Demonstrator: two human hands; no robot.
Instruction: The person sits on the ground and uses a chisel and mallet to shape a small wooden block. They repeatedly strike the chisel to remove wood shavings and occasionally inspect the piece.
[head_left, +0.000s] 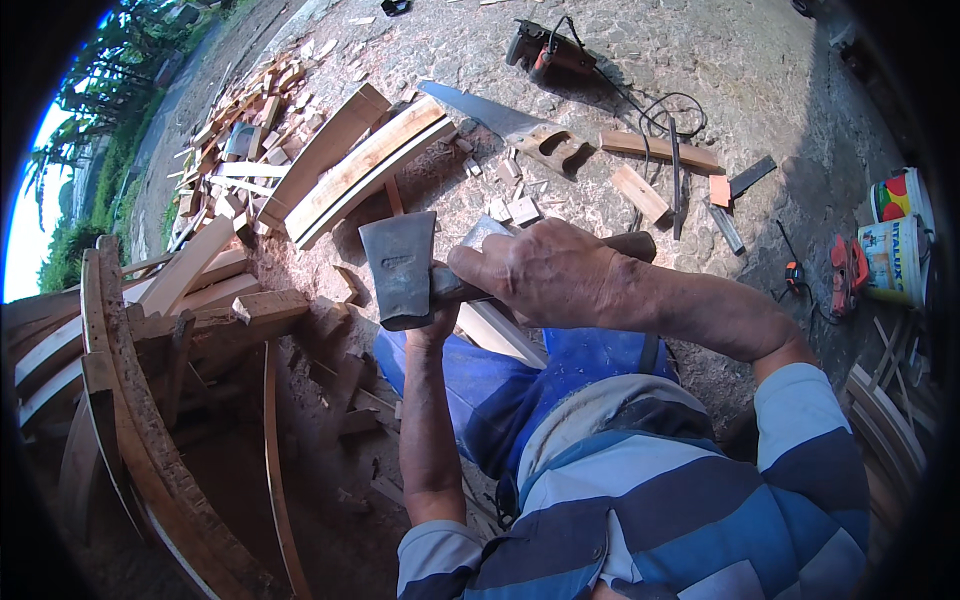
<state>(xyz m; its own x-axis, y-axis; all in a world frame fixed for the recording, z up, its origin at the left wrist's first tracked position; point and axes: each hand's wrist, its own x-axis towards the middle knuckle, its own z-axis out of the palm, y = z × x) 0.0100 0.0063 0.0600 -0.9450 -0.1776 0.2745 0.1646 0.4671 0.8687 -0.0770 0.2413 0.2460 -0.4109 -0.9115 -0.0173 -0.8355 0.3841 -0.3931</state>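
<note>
My right hand [555, 265] is closed round the wooden handle of an axe [397, 265], close below its dark steel head. The blade points left, and the handle's end [635, 245] sticks out to the right past my wrist. My left hand [436, 328] is raised just behind and below the axe head, which covers its fingers, so its grip does not show. Beyond my right knuckles a flat greyish piece [484, 231] shows in part; its kind is unclear. A pale wooden piece [500, 333] lies under my right hand, against my blue trousers.
Curved timber ribs [160, 450] rise at the left. Planks [370, 175] and heaped offcuts [270, 120] lie ahead. A handsaw [500, 122], a corded power tool [550, 52] and wood blocks [640, 193] rest on the ground. Buckets [890, 262] and a red tool [848, 272] stand right.
</note>
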